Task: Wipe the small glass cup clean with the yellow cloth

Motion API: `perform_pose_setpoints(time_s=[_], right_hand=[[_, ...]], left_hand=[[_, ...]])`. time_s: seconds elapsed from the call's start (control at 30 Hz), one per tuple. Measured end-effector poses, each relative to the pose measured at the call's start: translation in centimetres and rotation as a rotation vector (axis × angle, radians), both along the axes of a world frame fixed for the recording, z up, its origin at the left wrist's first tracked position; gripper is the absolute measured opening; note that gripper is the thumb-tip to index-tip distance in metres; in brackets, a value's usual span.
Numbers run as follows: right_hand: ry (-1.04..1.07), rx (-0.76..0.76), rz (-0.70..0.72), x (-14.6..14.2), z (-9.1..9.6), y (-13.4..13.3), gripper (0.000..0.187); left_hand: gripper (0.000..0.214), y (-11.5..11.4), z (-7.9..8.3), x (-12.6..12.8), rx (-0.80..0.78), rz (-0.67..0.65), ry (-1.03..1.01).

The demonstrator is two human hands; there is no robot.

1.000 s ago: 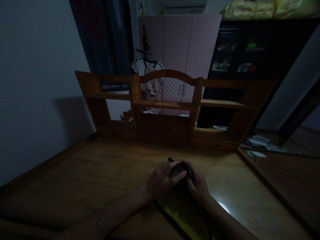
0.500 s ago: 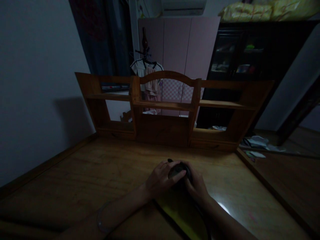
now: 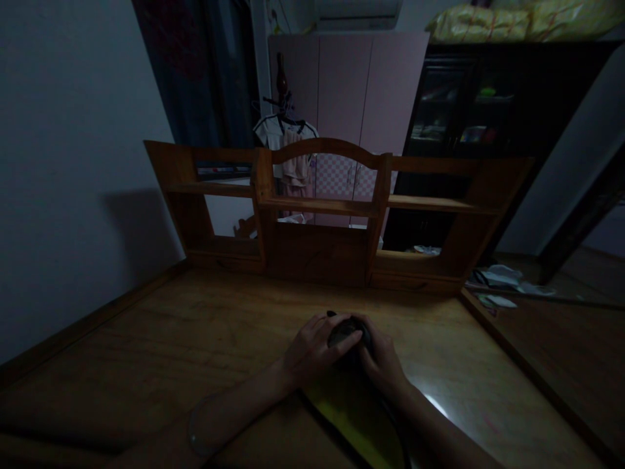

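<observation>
Both hands meet at the middle of the wooden desktop, fingers curled round a dark rounded thing (image 3: pixel 342 333) whose kind I cannot make out in the dim light. My left hand (image 3: pixel 312 348) lies over its left side, with the thumb across its front. On the right side my right hand (image 3: pixel 383 358) wraps it, thumb toward the near face. Below the hands a long yellow-green piece (image 3: pixel 354 417) with dark edges runs toward me, between my forearms. Whether it joins the dark thing is hidden.
A wooden shelf unit (image 3: pixel 317 207) rises along the far edge of the desktop (image 3: pixel 219 326). The white wall (image 3: pixel 73 163) borders the left. A raised wooden edge (image 3: pixel 517 358) runs down the right. Papers or bags (image 3: pixel 502 277) lie beyond it. Behind stand a pink wardrobe (image 3: pixel 342 91) and hanging clothes (image 3: pixel 295 156).
</observation>
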State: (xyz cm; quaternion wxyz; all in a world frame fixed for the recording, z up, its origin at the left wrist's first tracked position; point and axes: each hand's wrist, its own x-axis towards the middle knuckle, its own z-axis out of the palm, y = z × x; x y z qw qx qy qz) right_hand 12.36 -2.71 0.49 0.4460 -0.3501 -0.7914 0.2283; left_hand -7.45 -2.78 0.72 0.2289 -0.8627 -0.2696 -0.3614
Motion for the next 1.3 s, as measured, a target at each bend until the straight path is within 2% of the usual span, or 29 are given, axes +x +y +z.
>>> perform_pose_setpoints(time_s=[0.1, 0.2, 0.27, 0.4, 0.53, 0.7, 0.83, 0.93, 1.1, 1.3], right_hand=[[-0.044, -0.005, -0.046, 0.3, 0.2, 0.2, 0.04], [-0.141, -0.026, -0.147, 0.7, 0.0, 0.6, 0.021], [-0.162, -0.033, -0.189, 0.8, -0.3, 0.8, 0.015], [-0.102, -0.042, -0.153, 0.5, -0.8, 0.9, 0.022], [-0.032, -0.04, -0.126, 0.0, 0.0, 0.4, 0.042], [0.131, -0.215, -0.011, -0.5, 0.9, 0.1, 0.057], [0.113, -0.192, 0.029, -0.4, 0.2, 0.5, 0.049], [0.023, -0.14, -0.03, -0.2, -0.5, 0.7, 0.042], [-0.016, -0.154, -0.143, 0.1, -0.6, 1.0, 0.025], [0.079, -0.236, -0.19, 0.2, -0.6, 1.1, 0.036]], left_hand=[[0.052, -0.1, -0.2, 0.2, -0.045, -0.011, 0.0], [0.057, -0.2, -0.4, 0.4, -0.142, 0.006, 0.017], [0.057, -0.3, -0.4, 0.4, -0.189, 0.025, 0.027], [0.053, -0.3, -0.1, 0.4, -0.178, 0.025, 0.012], [0.059, -0.3, 0.5, 0.2, -0.184, 0.033, -0.053], [0.063, -0.5, 0.6, 0.2, -0.198, 0.066, -0.065], [0.067, -0.5, 0.6, 0.2, -0.238, 0.084, -0.033], [0.07, -0.4, 0.6, 0.2, -0.302, 0.075, -0.041], [0.081, -0.2, 0.3, 0.2, -0.328, 0.01, -0.155], [0.089, 0.0, 0.2, 0.4, -0.312, 0.078, -0.208]])
